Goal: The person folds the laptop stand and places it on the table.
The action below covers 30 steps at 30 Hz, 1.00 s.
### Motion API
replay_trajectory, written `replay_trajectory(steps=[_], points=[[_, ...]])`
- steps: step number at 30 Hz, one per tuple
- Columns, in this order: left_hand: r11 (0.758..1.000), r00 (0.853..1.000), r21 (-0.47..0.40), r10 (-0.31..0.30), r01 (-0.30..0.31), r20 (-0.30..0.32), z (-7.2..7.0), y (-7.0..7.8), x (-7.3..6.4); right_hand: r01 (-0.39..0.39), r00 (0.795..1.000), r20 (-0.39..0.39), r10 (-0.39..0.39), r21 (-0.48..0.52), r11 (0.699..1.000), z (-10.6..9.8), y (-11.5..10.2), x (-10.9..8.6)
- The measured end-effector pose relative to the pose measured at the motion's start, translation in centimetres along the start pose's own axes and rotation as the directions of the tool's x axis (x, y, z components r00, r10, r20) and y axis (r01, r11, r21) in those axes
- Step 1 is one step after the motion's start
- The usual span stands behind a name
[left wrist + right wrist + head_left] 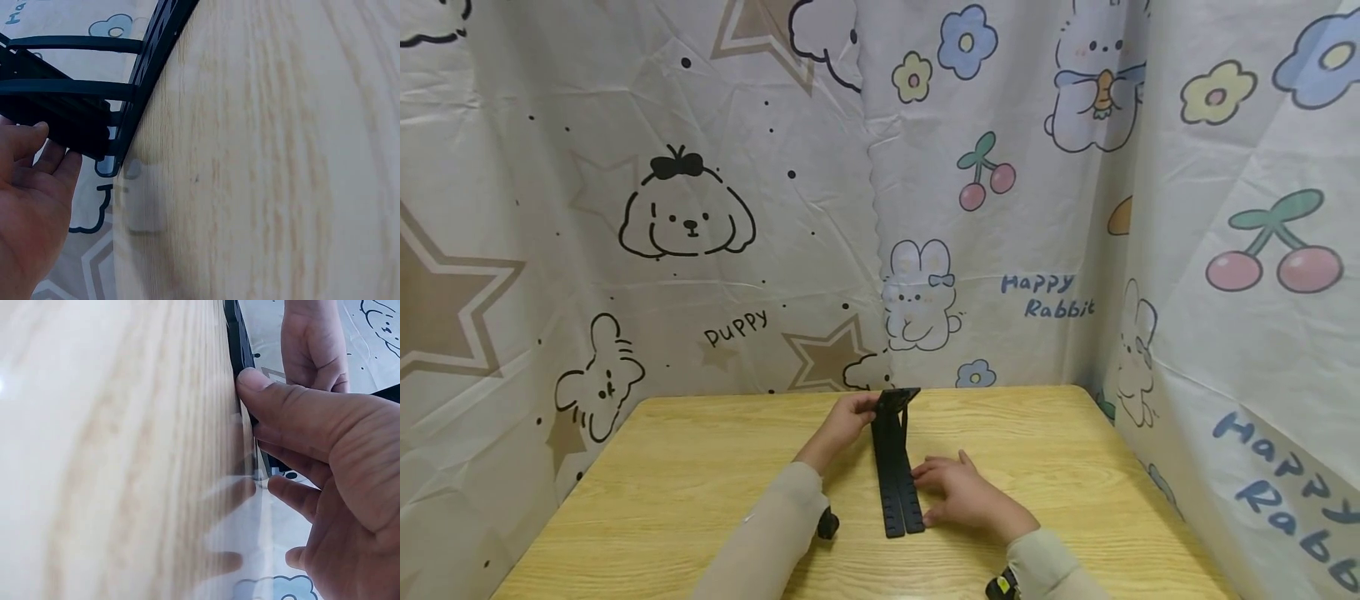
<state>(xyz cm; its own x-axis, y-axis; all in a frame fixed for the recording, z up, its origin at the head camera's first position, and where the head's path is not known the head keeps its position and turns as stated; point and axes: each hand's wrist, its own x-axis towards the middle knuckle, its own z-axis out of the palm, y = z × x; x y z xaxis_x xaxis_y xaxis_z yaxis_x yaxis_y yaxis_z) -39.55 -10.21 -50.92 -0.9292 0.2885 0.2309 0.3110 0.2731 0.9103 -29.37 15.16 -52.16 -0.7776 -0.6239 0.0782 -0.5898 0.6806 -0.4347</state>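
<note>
Left hand [850,414] grips the raised far end of the black folding plastic stand [896,467]; right hand [958,492] presses its near base flat against the light wooden table [700,467], mid-table. Stand appears partly unfolded; final setting remains.

A black folding stand [895,467] lies on a light woodgrain table [700,483].

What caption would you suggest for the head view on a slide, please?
Left hand holds the raised top of a black folding stand while the right hand presses its base on the table.
</note>
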Motion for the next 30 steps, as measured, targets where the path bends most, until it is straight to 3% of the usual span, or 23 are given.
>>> replay_trajectory(steps=[9,12,15,20,26,30], points=[[0.999,1.0,-0.021,0.029,-0.029,-0.001,0.2,0.1,-0.5,-0.043,0.999,0.02,0.041,0.084,0.996,-0.2,0.0,0.2],[0.999,0.999,-0.044,-0.007,0.005,-0.044,0.1,-0.1,-1.0,-0.065,0.998,0.009,0.064,0.168,0.984,-0.3,0.0,0.3],[0.999,0.993,-0.014,-0.04,0.038,-0.112,-0.1,-0.3,-1.6,-0.077,0.996,-0.015,0.083,0.254,0.964,-0.6,-0.2,0.5],[0.997,0.98,0.048,-0.048,0.058,-0.191,-0.6,0.2,-2.6,-0.062,0.993,-0.081,0.088,0.284,0.957,-1.1,0.0,0.9],[0.996,0.988,-0.031,-0.084,0.08,-0.133,-0.9,0.7,-3.7,-0.107,0.975,-0.149,0.165,0.335,0.936,-1.3,0.8,1.7],[0.994,0.99,-0.019,-0.112,0.11,-0.092,-0.7,0.6,-4.5,-0.13,0.951,-0.217,0.22,0.366,0.921,-1.2,1.1,2.5]])
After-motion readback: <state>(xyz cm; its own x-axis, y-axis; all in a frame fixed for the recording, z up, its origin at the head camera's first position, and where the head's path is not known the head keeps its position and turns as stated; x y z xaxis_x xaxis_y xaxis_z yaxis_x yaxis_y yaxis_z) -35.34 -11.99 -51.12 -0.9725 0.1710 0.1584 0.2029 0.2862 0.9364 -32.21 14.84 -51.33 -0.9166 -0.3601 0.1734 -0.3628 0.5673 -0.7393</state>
